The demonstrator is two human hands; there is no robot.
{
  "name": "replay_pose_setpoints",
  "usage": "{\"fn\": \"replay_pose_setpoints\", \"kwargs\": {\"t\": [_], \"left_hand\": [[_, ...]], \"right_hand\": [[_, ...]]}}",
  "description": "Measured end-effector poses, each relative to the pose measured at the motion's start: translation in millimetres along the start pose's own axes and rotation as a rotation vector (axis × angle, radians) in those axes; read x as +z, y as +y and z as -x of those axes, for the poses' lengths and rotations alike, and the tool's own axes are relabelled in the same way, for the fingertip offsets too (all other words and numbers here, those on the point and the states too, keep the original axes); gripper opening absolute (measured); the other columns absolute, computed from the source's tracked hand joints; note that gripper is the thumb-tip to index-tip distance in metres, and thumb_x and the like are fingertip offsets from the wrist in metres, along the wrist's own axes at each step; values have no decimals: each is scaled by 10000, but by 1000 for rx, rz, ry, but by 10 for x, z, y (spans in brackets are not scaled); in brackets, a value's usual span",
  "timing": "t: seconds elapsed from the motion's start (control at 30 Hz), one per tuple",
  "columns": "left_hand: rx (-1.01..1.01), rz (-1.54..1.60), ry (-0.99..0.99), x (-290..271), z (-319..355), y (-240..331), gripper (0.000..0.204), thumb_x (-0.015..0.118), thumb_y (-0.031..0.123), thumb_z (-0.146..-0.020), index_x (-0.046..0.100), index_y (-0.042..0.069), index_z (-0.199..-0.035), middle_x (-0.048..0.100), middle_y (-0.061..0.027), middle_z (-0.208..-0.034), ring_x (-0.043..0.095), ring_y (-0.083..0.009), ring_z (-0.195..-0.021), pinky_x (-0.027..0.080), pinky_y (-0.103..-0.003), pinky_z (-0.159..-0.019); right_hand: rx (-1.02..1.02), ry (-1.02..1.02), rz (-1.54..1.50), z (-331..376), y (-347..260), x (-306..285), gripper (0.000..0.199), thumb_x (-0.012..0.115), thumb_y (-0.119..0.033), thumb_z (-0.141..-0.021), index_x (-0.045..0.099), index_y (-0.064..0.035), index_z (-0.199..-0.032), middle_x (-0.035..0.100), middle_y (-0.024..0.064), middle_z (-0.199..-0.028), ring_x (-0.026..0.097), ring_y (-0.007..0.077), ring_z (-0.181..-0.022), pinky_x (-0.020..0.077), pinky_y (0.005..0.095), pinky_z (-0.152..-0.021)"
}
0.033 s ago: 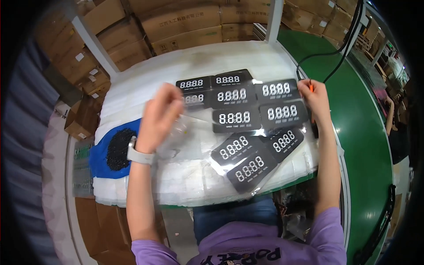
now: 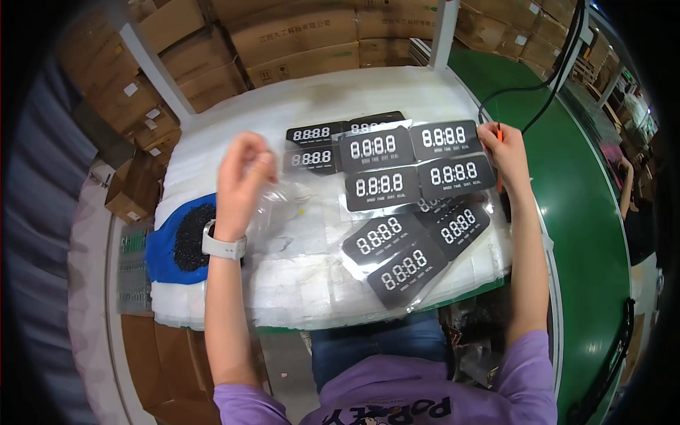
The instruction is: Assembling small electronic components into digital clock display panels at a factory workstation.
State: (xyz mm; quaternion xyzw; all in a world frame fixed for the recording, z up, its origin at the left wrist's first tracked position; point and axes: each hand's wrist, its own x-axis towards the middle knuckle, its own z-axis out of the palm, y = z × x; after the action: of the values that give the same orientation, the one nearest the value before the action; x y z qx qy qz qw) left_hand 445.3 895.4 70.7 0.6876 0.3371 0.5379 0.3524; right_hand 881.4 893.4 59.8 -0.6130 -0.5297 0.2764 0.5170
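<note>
My left hand [image 2: 244,177] is raised over the white-covered table, its fingers closed and slightly blurred. Clear plastic film [image 2: 273,205] trails from it. At the right, my right hand [image 2: 504,152] is closed around a slim orange tool [image 2: 500,185], whose ends show above and below the fingers. Its fingertips also meet the upper right corner of a sheet of black display panels [image 2: 382,188] printed with white digits. This sheet lies over the edges of other such panels: one group behind [image 2: 312,133] and another, turned askew, in front [image 2: 402,275].
A blue bag [image 2: 159,251] with small black parts [image 2: 191,241] lies at the table's left, beside stacked green circuit boards [image 2: 133,244]. Cardboard boxes [image 2: 297,32] stand behind. Black cables [image 2: 545,85] hang at the right, above a green floor [image 2: 588,283]. Another person [image 2: 637,219] is far right.
My left hand has shifted slightly left, and the clear film with it. The top sheet's left part has moved up, covering more of the panels behind. My right hand stays nearly still.
</note>
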Motion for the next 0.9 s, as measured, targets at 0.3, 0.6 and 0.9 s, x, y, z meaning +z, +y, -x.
{"fn": "replay_pose_setpoints", "kwargs": {"t": [0.3, 0.6, 0.9], "left_hand": [[-150, 262, 378, -246, 255, -434, 217, 696, -26, -868, 523, 101, -838, 605, -4, -919, 567, -102, -836, 484, -252, -772], [-62, 61, -104, 258, 271, 110, 128, 560, 20, -970, 636, -7, -1069, 702, -102, -1063, 674, -154, -963, 563, -299, -833], [225, -590, -198, 1379, 366, 111, 73, 729, 91, -768, 659, 79, -787, 630, -79, -697, 603, -273, -625, 470, -384, -574]], "right_hand": [[-148, -50, 464, -761, 251, 1074, 267, 688, -267, -916, 766, -12, -918, 746, 141, -767, 742, 243, -742, 557, 379, -728], [-237, -375, 363, 430, -315, 536, 334, 597, -278, -954, 725, 24, -891, 674, 154, -748, 637, 262, -671, 501, 378, -654], [-393, -182, 558, 976, -66, 635, 178, 705, -111, -863, 566, -33, -784, 617, 112, -789, 640, 339, -673, 493, 434, -602]]}}
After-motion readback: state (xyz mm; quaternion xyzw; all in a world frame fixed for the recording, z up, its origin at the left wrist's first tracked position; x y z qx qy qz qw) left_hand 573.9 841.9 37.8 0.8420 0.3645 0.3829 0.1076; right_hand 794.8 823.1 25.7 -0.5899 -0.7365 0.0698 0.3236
